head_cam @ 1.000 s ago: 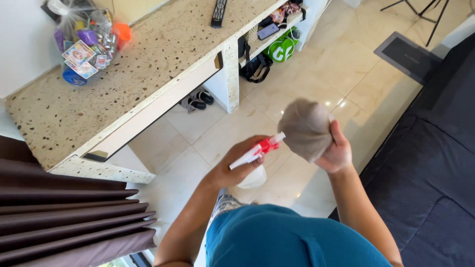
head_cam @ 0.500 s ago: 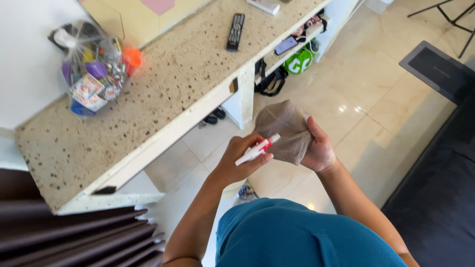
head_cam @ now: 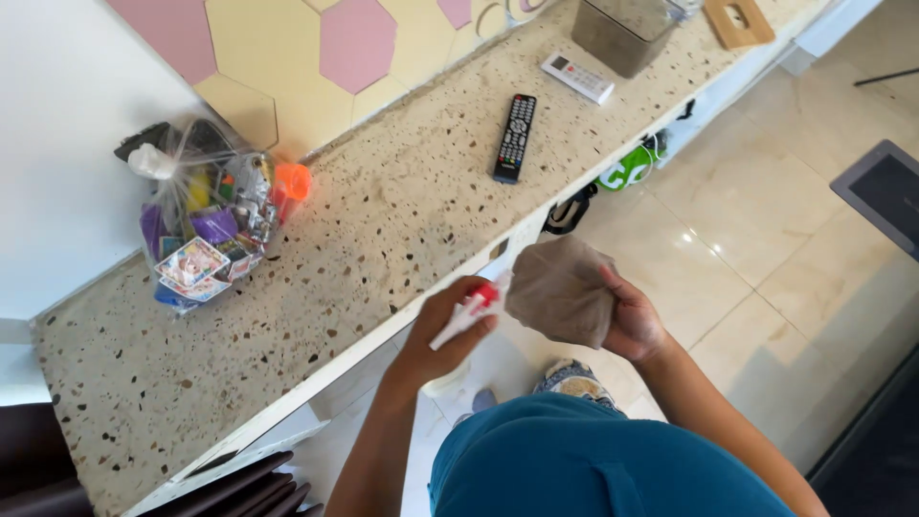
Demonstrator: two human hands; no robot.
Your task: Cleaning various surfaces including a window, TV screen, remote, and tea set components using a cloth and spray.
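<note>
Left hand (head_cam: pixel 442 335) has its fingers wrapped round a white spray bottle (head_cam: pixel 466 314), nozzle aimed at the brown cloth (head_cam: pixel 560 290) bunched in the right hand (head_cam: pixel 632 321) at 3 o'clock. Looks like wetting the cloth; next up, probably a trigger squeeze, then wiping the speckled tabletop (head_cam: pixel 383 230) at 11 o'clock.

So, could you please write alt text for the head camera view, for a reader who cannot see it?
Seen from above, a person's left hand holds a white spray bottle with a red trigger, aimed at a brown cloth bunched in the right hand. Ahead, a speckled stone counter carries a black remote and a clear bag of small items.
</note>
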